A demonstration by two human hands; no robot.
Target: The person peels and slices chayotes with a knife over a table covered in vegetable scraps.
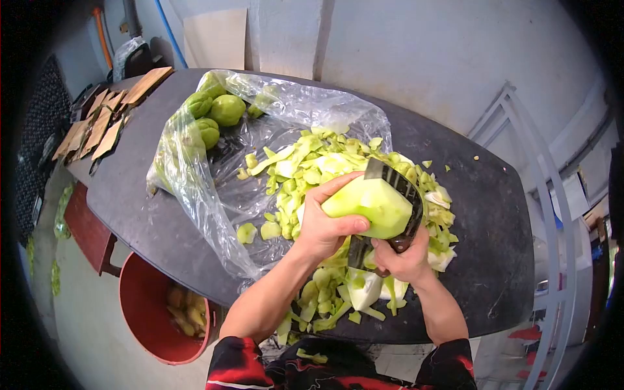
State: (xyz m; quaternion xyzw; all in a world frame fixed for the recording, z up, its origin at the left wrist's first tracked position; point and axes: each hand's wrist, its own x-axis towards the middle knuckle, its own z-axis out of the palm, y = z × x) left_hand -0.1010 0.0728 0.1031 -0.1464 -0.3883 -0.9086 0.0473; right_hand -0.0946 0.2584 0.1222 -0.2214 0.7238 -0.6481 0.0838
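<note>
A peeled pale green chayote (374,207) is held in my left hand (330,218), with the thumb across its near side. My right hand (404,255) grips the dark handle of a knife (411,195), whose wide blade stands against the right side of the chayote. Below and around both hands lies a heap of green peelings (312,162). Several unpeeled chayotes (227,110) sit in an open clear plastic bag (211,208) at the upper left. A peeled piece (364,289) rests among the peelings beneath my hands.
The dark table (494,227) has a curved edge. A red bucket (146,312) holding yellowish pieces stands on the floor at lower left, near a red stool (88,227). Cardboard pieces (101,127) lie at far left. A grey metal railing (552,195) rises on the right.
</note>
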